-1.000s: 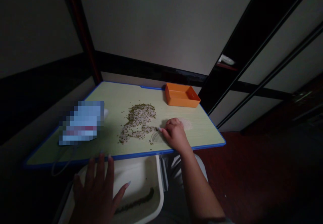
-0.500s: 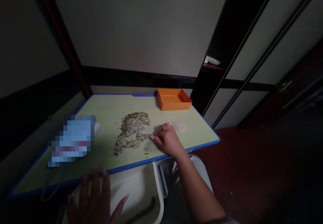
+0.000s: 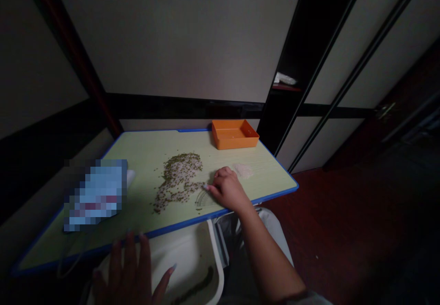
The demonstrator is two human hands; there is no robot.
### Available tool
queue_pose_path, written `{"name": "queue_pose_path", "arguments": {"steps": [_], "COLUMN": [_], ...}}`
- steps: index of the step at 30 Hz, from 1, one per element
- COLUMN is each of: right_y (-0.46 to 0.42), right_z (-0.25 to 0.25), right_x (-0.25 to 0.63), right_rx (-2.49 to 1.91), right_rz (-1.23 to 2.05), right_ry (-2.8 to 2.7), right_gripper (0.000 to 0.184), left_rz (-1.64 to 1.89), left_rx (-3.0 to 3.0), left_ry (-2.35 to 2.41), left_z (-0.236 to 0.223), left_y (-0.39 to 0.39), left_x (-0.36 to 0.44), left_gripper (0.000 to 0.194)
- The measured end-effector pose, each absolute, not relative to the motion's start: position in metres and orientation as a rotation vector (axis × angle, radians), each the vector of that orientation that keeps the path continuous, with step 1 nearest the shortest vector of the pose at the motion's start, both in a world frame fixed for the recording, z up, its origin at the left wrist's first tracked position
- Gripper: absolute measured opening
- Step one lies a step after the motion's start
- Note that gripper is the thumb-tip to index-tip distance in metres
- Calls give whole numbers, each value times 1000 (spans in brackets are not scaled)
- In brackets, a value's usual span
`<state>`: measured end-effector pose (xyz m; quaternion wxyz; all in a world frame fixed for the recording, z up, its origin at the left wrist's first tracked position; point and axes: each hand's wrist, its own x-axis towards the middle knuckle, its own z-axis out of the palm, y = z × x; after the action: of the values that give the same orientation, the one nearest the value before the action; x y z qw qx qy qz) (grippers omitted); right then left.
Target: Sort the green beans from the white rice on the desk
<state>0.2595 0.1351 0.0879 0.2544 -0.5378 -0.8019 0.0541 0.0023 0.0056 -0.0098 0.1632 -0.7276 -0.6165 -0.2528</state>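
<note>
My right hand (image 3: 227,187) rests on the table with its fingers curled. It is closed on a clear protractor (image 3: 203,199), whose curved, marked edge shows left of the hand; the rest is hidden under the palm. Just left of the thumb spreads a mix of small green beans and pale grains (image 3: 180,170), thinning toward the table's near edge. Right of the knuckles lies a small heap of pale grains (image 3: 242,171). My left hand (image 3: 129,273) is open, fingers spread, above a white basin (image 3: 216,254) below the table edge. Green beans (image 3: 197,286) lie in a dark line on the basin's bottom.
An orange open box (image 3: 237,144) stands at the back right of the light-green, blue-edged table (image 3: 147,147). At the left lies a pixelated blue-white object (image 3: 98,195) with a strap-like loop below it. Wall panels (image 3: 182,44) close off the back; reddish floor shows at right.
The view has turned, so the table sits further left and lower. Both hands keep about the same place and pose, and the grains look unchanged.
</note>
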Motion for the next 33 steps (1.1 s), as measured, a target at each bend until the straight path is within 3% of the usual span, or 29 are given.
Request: {"name": "queue_pose_path", "arguments": {"steps": [33], "right_y": [118], "right_z": [91], "right_x": [239], "right_rx": [-1480], "right_rz": [221], "right_ry": [-2110], "right_gripper": [22], "left_rz": [-735], "left_rx": [-2077], "left_ry": [-1808], "left_z": [-2], "left_y": [2], "left_x": [5], "left_gripper": [89]}}
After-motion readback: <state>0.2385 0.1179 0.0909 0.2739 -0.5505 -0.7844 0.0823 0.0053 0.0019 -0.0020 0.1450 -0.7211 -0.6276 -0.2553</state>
